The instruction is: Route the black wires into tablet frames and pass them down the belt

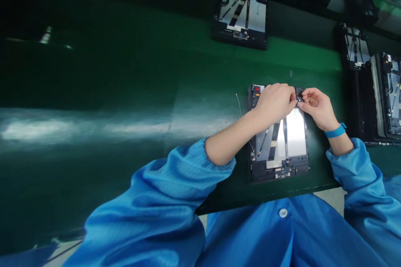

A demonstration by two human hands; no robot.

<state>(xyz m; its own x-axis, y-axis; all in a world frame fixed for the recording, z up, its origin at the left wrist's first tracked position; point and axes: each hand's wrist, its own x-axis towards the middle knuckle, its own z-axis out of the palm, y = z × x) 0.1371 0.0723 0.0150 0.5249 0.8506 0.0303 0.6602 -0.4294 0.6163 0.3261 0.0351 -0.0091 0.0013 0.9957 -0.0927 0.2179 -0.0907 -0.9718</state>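
Head cam, only view here: looking down at an opened-up tablet-like device (280,144) lying flat on the green table (140,71), near the front edge and just ahead of the blue smock (250,238). Reaching over its top part with the left hand (277,98), back of the hand up, fingers curled toward the upper right corner. Meeting it there with the right hand (318,108), thumb and fingers bent in, nearly touching the left fingertips. Can't tell about an actual grip on either side, with the tips too small and partly hidden. Would worry most about the thin pale cable (239,106), sticking out past the device's left edge and passing under the left forearm. Could easily get snagged by that arm or the puffy left sleeve (178,183) and tugged loose. Could also crease the flat black ribbon (275,133) by dropping the forearm too low. Might slip at that corner too, with both hands crowding one tight spot, and bend something tiny or scuff the shiny silver panel (297,133) just below. Might even skid the whole thing by pressing unevenly up there. Less worried about the stacked devices (394,91) off to the right, though maybe reachable with a careless elbow.
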